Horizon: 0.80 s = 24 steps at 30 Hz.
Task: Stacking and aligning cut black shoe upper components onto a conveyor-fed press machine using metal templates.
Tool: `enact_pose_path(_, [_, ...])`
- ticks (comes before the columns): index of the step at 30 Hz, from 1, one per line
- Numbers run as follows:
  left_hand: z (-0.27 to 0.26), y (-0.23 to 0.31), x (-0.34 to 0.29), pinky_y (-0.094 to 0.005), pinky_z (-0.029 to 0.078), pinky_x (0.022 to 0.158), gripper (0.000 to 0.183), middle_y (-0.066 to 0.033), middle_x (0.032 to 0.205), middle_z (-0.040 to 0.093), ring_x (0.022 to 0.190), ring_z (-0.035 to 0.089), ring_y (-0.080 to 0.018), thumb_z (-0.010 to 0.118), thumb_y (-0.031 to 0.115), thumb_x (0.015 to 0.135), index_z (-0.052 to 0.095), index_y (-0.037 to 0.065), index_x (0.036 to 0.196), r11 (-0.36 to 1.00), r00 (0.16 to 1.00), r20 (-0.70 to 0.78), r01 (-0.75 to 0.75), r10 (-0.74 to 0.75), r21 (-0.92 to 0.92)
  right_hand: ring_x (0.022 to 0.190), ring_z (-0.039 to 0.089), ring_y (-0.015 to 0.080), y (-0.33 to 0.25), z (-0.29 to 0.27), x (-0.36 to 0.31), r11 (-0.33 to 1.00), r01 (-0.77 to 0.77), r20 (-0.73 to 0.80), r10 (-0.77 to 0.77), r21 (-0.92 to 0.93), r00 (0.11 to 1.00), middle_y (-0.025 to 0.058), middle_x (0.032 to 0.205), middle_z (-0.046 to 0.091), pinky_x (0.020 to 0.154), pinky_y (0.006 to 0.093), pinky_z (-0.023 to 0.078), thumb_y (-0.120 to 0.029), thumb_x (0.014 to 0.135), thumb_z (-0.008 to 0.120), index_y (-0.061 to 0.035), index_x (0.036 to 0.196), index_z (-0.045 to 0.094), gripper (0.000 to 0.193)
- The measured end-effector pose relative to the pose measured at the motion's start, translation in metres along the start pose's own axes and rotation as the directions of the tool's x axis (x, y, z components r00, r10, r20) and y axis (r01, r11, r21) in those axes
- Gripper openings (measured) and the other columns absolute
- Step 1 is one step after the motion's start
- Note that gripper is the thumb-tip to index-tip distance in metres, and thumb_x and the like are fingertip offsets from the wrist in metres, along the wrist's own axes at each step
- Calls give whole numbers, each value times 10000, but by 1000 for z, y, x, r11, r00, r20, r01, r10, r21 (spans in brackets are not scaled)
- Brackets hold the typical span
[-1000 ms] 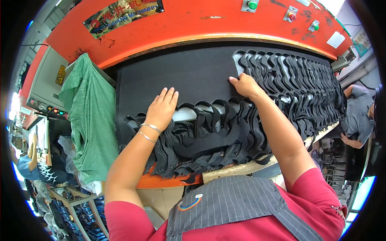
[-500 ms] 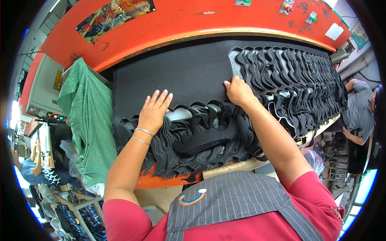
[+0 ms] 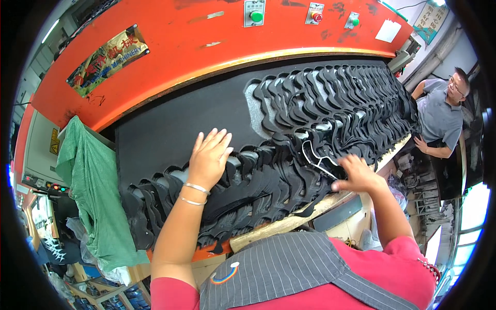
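A wide black sheet of foam-like material (image 3: 170,124) lies on the machine bed. Its right and near parts are cut into wavy strips (image 3: 310,98), with pale grey surface showing through the gaps. My left hand (image 3: 209,160) rests flat on the sheet at the edge of the cut strips, its fingers stretched out and nothing held. Over the strips on the right, my right hand (image 3: 357,174) has its fingers apart and appears to hold nothing. Just left of it lies a curved, white-edged frame (image 3: 310,152); what it is made of I cannot tell.
Behind the bed rises an orange machine beam (image 3: 191,31) with a green button (image 3: 256,16) and a red button (image 3: 316,18). Green woven cloth (image 3: 90,191) hangs at the left. A wooden board (image 3: 289,225) runs along the near edge. Another person (image 3: 442,113) stands at the right.
My right hand has let go of the sheet's cut edge and moved toward me and right, over the strips. My left hand stays on the sheet. The view has shifted rightward.
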<state>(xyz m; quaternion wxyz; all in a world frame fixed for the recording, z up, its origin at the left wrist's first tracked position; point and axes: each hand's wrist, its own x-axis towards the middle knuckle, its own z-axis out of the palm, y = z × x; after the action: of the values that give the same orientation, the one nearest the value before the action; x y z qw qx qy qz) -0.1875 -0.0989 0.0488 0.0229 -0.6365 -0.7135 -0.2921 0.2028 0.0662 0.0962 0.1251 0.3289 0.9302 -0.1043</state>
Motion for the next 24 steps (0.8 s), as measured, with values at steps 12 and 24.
enact_pose_path(12, [60,23,15,-497,311,1099,328,-86,1241,632,1281,487,-296,711,321,802,732,126,1065,980,993,-20,119,-117,158,935,572,227,8,-43,25,464,306,-223,-227,831,948,155,1007,593,819,356,463,-360,756,795,23,1155,567,598])
enact_pose_path(24, [68,14,12,-388,425,994,793,-158,1229,607,1176,560,-306,817,193,681,406,51,1344,911,929,37,369,-369,-182,1000,565,364,-136,27,199,860,390,-501,-190,330,844,207,971,605,849,436,482,-293,711,764,47,1065,552,535])
